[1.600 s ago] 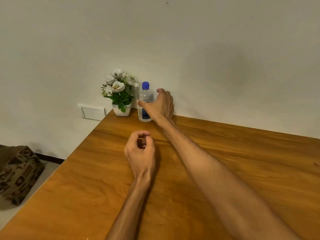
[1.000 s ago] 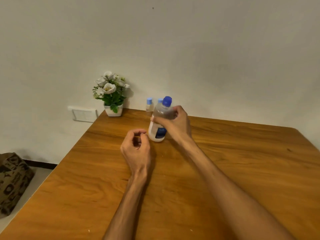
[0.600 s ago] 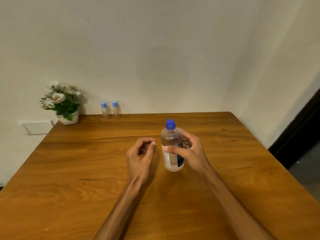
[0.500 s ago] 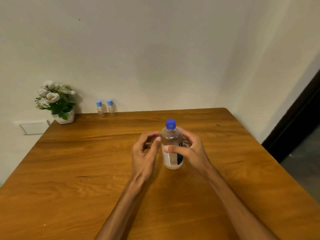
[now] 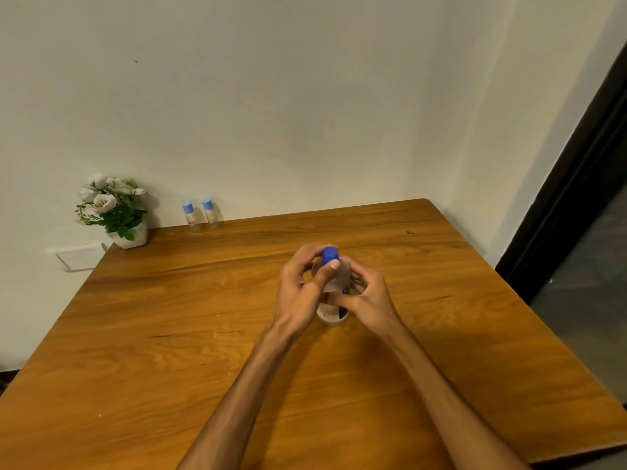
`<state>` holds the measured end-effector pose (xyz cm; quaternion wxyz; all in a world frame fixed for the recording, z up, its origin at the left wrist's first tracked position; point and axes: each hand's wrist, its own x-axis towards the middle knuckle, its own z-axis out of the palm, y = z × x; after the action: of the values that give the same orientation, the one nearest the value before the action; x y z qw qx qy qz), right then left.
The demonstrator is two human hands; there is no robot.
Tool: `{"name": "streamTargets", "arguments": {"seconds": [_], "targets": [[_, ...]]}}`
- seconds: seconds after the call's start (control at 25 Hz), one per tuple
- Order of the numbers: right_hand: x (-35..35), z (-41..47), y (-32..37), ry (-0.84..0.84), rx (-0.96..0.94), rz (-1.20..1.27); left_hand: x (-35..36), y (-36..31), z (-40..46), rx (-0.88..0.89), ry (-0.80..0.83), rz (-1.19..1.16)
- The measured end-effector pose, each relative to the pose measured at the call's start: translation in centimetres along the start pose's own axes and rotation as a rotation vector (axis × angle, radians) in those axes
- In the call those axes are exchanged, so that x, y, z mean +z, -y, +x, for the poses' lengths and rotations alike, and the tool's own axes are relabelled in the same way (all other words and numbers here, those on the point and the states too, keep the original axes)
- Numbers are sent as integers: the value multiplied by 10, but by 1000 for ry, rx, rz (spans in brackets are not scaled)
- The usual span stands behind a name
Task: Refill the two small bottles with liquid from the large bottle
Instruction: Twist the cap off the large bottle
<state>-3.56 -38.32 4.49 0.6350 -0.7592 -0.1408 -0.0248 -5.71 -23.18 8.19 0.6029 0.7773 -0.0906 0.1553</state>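
On the brown wooden counter (image 5: 176, 334) a large clear plastic bottle (image 5: 334, 308) with a white-and-blue label stands upright near the centre, between both hands. The left hand (image 5: 300, 286) curls over the bottle's top, thumb and fingers pinching the dark blue screw cap (image 5: 330, 255). The right hand (image 5: 368, 295) wraps around the bottle's body from the 3 o'clock side, its thumb laid across the front of the label. Well apart, toward 11 o'clock at the counter's far edge against the off-white wall (image 5: 271, 96), two small clear bottles with light blue caps (image 5: 202, 214) stand upright just beside each other. Farther toward 10 o'clock, in the counter's far corner, sits a small white pot of white flowers and green leaves (image 5: 113, 212). A white wall plate (image 5: 81, 257) shows on the wall beyond that corner.
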Motion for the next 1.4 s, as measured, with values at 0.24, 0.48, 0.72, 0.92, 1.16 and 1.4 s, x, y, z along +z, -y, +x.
{"name": "streamTargets", "arguments": {"seconds": [0.24,0.48,0.72,0.92,1.16,1.4], "targets": [[0,-2,-10,-4,13,-17,12,2,3,19,-107,99],[9,-9,-9,-115,-5,-94,23,6,-1,56,-285,122],[31,-25,-1,-283,-77,-120,29,1,-7,115,-478,132],[19,-35,6,-67,-53,64,14,-3,-14,17,-295,38],[7,-36,11,268,152,109,-16,-46,-19,-162,266,-169],[15,-42,40,264,140,-101,1,-56,-22,-187,35,-171]]}}
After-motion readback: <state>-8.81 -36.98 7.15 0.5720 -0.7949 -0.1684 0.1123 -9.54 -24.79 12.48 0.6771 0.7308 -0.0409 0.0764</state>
